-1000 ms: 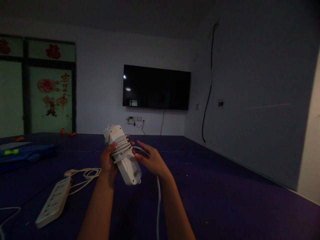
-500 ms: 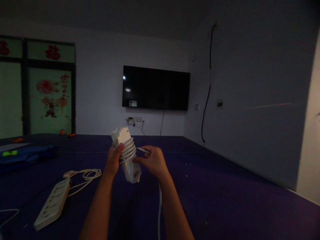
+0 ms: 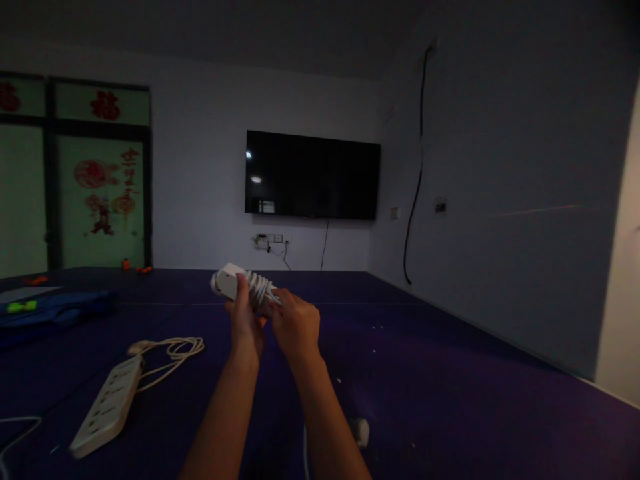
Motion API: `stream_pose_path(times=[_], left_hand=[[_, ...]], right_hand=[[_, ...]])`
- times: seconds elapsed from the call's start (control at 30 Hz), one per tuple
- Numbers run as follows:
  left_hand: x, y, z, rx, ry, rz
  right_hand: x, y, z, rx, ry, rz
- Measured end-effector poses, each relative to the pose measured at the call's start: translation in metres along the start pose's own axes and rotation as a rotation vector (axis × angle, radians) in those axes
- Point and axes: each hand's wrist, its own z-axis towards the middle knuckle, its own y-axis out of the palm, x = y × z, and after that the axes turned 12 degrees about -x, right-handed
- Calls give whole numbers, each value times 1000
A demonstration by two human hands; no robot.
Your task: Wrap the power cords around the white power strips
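A white power strip (image 3: 229, 280) is held up in front of me, tilted, with its white cord (image 3: 258, 287) wound round its middle in several turns. My left hand (image 3: 246, 317) is closed round the strip, the thumb lying along its near face. Against the windings, my right hand (image 3: 296, 320) is closed on the cord at the strip's right end, which its fingers partly hide. A length of cord hangs below my right forearm. Beside that forearm, low down, is a blurred white end piece (image 3: 362, 432), perhaps the plug.
A second white power strip (image 3: 107, 407) lies on the purple surface (image 3: 450, 373) at left, its cord (image 3: 180, 350) loosely coiled behind it. Blue cloth (image 3: 65, 308) and small orange items (image 3: 144, 269) lie farther back. A television (image 3: 313, 175) hangs on the far wall.
The held strip has swung from steeply tilted to nearly level. My right hand has come in left against the windings, drawing the cord along. The white end piece has come into view low down.
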Motion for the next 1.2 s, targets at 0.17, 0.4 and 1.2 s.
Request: stream_pose_path(times=[0.17, 0.4, 1.2], left_hand=[[8, 8, -6, 226, 196, -73], [32, -1, -6, 40, 86, -179], [22, -9, -17, -545, -125, -216]], right_hand=[[-4, 1, -3, 104, -210, 138], [14, -15, 2, 361, -48, 286], [47, 3, 11, -400, -199, 1023]])
